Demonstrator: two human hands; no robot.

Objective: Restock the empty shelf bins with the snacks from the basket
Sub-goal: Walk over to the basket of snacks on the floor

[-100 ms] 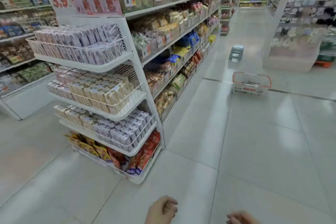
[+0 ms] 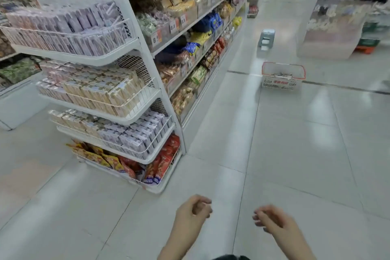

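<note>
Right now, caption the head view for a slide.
Both hands, left and right, empty and loosely curled, far from the red-rimmed basket on the aisle floor beside the snack shelves.

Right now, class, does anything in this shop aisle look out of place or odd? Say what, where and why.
Two things stand loose on the aisle floor rather than on a shelf: the red-rimmed basket, left mid-aisle away from the person's hands, and beyond it a small grey stool. Both sit upright; nothing looks spilled or damaged.

The basket's (image 2: 283, 77) contents were too small and blurred to tell; both forearms were cut off at the bottom edge.
</note>
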